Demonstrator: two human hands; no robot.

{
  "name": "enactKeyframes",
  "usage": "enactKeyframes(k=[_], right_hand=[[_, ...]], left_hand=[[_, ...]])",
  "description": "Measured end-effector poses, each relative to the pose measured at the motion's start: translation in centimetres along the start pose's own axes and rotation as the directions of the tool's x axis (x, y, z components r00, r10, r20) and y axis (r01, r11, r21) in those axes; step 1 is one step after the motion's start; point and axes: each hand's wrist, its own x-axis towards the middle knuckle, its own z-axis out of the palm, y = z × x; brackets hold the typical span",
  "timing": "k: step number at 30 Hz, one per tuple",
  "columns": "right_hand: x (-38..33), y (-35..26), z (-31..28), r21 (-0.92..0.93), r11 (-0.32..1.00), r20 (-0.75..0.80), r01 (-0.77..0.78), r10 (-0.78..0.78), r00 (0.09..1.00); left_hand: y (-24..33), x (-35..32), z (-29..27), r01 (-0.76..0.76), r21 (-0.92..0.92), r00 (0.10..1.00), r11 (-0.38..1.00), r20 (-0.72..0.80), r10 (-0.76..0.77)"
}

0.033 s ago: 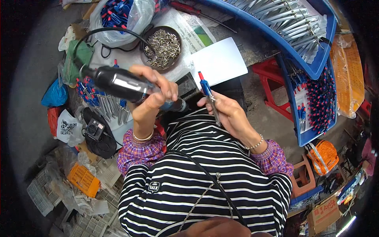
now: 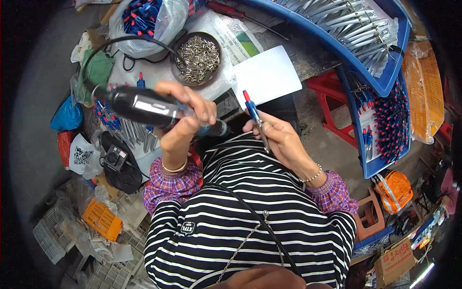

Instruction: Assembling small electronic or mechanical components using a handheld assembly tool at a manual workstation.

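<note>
My left hand (image 2: 187,113) is closed around a black corded electric screwdriver (image 2: 147,106), its nose pointing right. The fingers of my right hand (image 2: 281,137) pinch a slim metal tool with a blue handle and red tip (image 2: 251,108), tilted with the red end up and away. The screwdriver's nose is close to the tool but apart from it. Beyond my left hand is a dark round bowl (image 2: 176,72) of small metal fasteners (image 2: 198,57). Several similar blue-and-red-handled tools (image 2: 137,132) lie to the left, partly behind the screwdriver.
A clear bag of blue-and-red parts (image 2: 144,19) stands at the far left of the bench, near the cord (image 2: 126,37). A white sheet (image 2: 267,74) lies ahead. Blue trays hold metal pieces (image 2: 346,24) and handled tools (image 2: 390,120) at right, beside a red stool (image 2: 332,103).
The rear of the screwdriver has shifted slightly left and down with its cord. The slim tool in my right hand has moved slightly, its red tip a little lower.
</note>
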Motion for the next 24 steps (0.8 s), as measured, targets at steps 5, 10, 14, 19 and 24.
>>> enactKeyframes(k=[5, 10, 14, 19, 24], right_hand=[[-0.8, -0.5, 0.5, -0.334, 0.937, -0.041, 0.101, -0.121, 0.992], [-0.5, -0.5, 0.4, -0.291, 0.957, -0.118, 0.024, -0.06, 0.991], [-0.7, -0.4, 0.3, -0.188, 0.982, -0.152, 0.014, -0.043, 0.988], [-0.3, 0.1, -0.4, -0.233, 0.972, -0.152, 0.021, -0.058, 0.987], [1.0, 0.0, -0.9, -0.319, 0.947, -0.129, -0.031, -0.011, 0.992]], left_hand=[[1.1, 0.6, -0.1, -0.156, 0.082, 0.954, 0.984, 0.269, 0.129], [1.2, 0.9, 0.7, -0.274, 0.136, 0.925, 0.952, 0.308, 0.222], [0.7, 1.0, 0.8, -0.294, 0.138, 0.923, 0.946, 0.299, 0.243], [0.3, 1.2, 0.8, -0.316, 0.166, 0.922, 0.934, 0.286, 0.261], [-0.3, 2.1, 0.4, -0.463, 0.047, 0.804, 0.885, 0.443, 0.397]])
